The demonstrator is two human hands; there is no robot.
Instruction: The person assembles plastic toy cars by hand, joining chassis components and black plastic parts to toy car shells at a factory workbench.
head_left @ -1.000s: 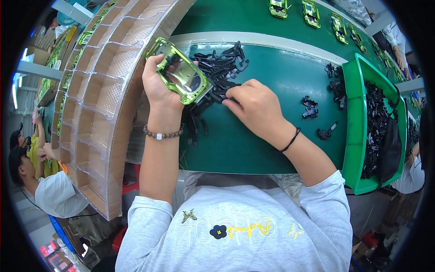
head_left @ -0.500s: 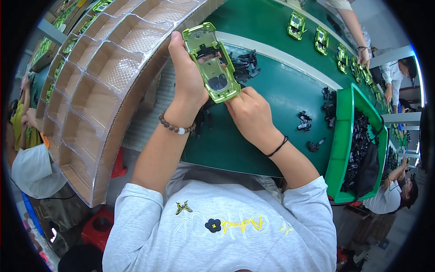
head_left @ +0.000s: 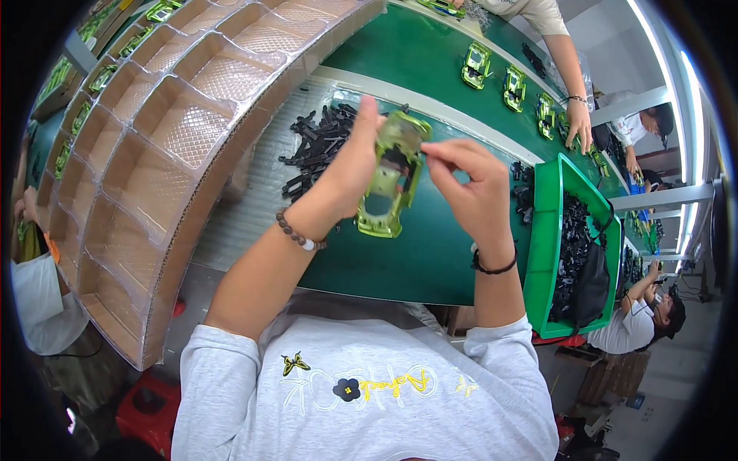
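My left hand grips a translucent green toy car body shell by its left side, thumb pointing up. The shell hangs tilted above the green table, its dark inner parts showing. At the shell's upper right edge my right hand has thumb and forefinger pinched together. A small dark bit shows at those fingertips, too small to name. Behind my left hand lies a heap of black plastic parts, partly hidden by that hand.
A cardboard tray with clear plastic compartments fills the left. To the right stands a green bin of black parts. Farther off, car shells line the green conveyor belt, where a co-worker's hand reaches down.
The shell has moved down and right and is turned over its length. My right hand has shifted from its lower end to its upper right edge. The view has swung slightly.
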